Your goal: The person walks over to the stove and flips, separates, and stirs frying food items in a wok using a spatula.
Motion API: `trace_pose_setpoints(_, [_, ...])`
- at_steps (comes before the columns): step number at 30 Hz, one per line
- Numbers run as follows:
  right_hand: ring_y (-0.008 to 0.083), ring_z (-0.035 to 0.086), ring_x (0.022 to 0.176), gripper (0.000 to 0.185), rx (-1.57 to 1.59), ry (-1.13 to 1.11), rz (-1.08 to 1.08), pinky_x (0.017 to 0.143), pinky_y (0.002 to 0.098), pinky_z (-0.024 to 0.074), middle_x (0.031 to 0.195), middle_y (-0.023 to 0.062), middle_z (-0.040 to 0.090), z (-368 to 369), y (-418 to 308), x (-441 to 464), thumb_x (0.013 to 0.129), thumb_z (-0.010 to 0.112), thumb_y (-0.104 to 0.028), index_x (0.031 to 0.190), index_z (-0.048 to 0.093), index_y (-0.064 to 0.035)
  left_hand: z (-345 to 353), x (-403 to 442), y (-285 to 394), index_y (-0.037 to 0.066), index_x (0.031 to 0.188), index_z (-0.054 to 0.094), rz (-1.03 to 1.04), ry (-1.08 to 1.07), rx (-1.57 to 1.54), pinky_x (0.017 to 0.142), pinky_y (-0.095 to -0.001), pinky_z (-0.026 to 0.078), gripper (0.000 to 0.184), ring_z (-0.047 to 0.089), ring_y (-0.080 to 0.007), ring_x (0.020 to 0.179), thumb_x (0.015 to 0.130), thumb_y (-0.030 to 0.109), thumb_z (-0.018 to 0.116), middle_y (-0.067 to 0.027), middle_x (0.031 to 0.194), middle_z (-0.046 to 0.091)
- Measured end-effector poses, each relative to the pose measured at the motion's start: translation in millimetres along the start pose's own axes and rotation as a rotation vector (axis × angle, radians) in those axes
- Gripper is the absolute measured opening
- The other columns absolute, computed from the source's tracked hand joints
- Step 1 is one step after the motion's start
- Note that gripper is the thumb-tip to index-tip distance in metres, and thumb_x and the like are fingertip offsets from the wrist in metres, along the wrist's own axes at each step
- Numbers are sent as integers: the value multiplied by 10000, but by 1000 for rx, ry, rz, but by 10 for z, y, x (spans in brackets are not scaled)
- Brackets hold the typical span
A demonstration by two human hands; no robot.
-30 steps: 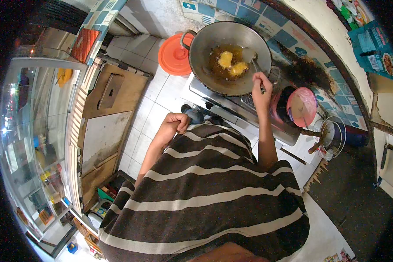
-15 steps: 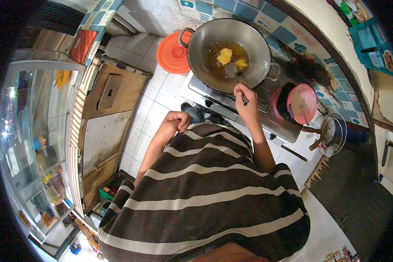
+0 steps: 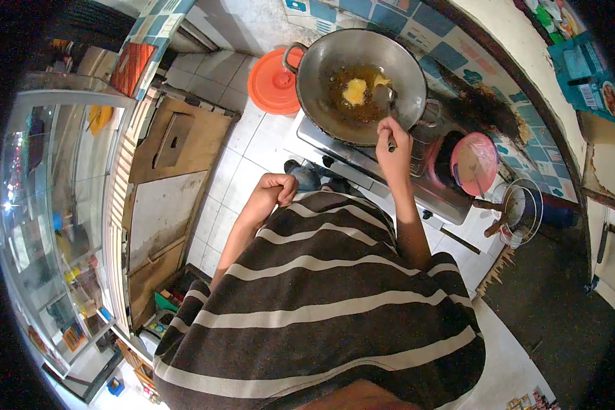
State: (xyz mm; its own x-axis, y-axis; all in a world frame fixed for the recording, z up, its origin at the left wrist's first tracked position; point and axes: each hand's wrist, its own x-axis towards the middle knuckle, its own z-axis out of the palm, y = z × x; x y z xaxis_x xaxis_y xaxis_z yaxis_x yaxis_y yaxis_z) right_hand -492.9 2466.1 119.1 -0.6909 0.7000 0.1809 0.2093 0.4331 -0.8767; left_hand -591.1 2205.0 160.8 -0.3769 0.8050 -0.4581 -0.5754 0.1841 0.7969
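Observation:
My right hand (image 3: 395, 145) is closed around the handle of a metal spatula (image 3: 383, 93). The spatula's head reaches into a large two-handled wok (image 3: 314, 75), low on its right side. Hot-looking oil (image 3: 342, 75) pools in the wok's bottom. One yellow frying piece (image 3: 354, 91) floats near the middle, and a smaller yellow piece (image 3: 381, 80) lies at the spatula's tip. My left hand (image 3: 276, 190) is curled into a fist by my waist, close to my striped shirt (image 3: 335, 273), with nothing visible in it.
The wok sits on a metal gas stove (image 3: 362, 164). A pink bowl (image 3: 476, 160) with pale contents and a utensil rests on the stove's right. Beyond it stands a wire strainer (image 3: 523, 212). An orange lid (image 3: 270, 85) is left of the wok; a glass cabinet (image 3: 55, 225) lines the left.
My right hand has moved slightly right with the spatula. Its head has shifted from below the larger yellow piece to the right, beside the smaller piece. My left hand has stayed in place.

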Motion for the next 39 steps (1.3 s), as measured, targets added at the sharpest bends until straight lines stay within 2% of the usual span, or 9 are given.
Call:
trace_pose_setpoints(10, [173, 587, 670, 90, 43, 35, -7, 635, 288, 432, 687, 75, 574, 104, 165, 91, 839, 458, -11, 795, 535, -22, -13, -4, 10, 79, 538, 358, 11, 3, 0, 484, -220, 237, 232, 318, -75, 512, 695, -92, 374, 9, 543, 368])
trace_pose_setpoints(16, [153, 582, 666, 185, 44, 40, 167, 642, 292, 443, 717, 58, 634, -77, -89, 72, 917, 555, -206, 916, 620, -33, -26, -1, 4, 76, 537, 355, 19, 8, -4, 483, -225, 235, 233, 315, -79, 510, 693, -96, 377, 7, 542, 362])
trace_pose_setpoints(17, [167, 574, 628, 269, 46, 77, 136, 620, 305, 448, 712, 78, 648, -96, -68, 83, 913, 590, -296, 937, 646, -34, -29, -3, 7, 76, 538, 355, 21, 6, -3, 483, -226, 233, 233, 312, -79, 510, 693, -96, 378, 7, 542, 362])
trace_pose_setpoints(20, [176, 585, 635, 289, -86, 41, 80, 618, 304, 456, 717, 84, 657, -204, 45, 123, 899, 606, -297, 899, 652, -12, -16, -6, 33, 76, 541, 356, 21, 1, -2, 482, -228, 228, 232, 306, -80, 509, 694, -97, 378, 7, 543, 360])
trace_pose_setpoints(25, [262, 657, 831, 278, -290, -89, 242, 783, 328, 483, 862, 160, 686, -377, -226, 255, 866, 611, -236, 968, 664, 16, -19, 12, 39, 77, 544, 357, 23, -2, 8, 481, -227, 225, 231, 300, -77, 509, 693, -98, 380, 9, 546, 363])
trace_pose_setpoints(30, [296, 657, 906, 252, -141, -81, 296, 830, 341, 481, 961, 196, 674, -302, 121, 298, 866, 572, -194, 988, 669, 5, -26, 4, 22, 78, 542, 355, 10, 8, -23, 482, -230, 226, 234, 299, -76, 508, 691, -100, 375, 10, 542, 365])
trace_pose_setpoints(33, [101, 483, 566, 279, -163, -76, 182, 583, 259, 402, 617, 16, 533, -173, 302, 322, 923, 515, -230, 796, 593, 6, -31, -5, 2, 78, 540, 353, 31, 0, -17, 484, -232, 224, 231, 296, -76, 509, 688, -98, 371, 11, 540, 359])
trace_pose_setpoints(36, [86, 455, 572, 273, 27, -14, 196, 558, 263, 379, 618, 1, 514, -87, 370, 330, 927, 517, -217, 794, 576, 15, -25, -25, 4, 78, 538, 351, 40, 5, -4, 485, -234, 219, 226, 293, -77, 510, 684, -94, 370, 11, 539, 355])
trace_pose_setpoints(39, [313, 644, 945, 322, 20, -10, 238, 858, 341, 467, 982, 203, 672, -166, 244, 332, 888, 566, -261, 995, 663, 27, -21, -34, -7, 77, 537, 349, 28, 12, -13, 485, -235, 214, 220, 290, -78, 511, 678, -90, 372, 11, 539, 353])
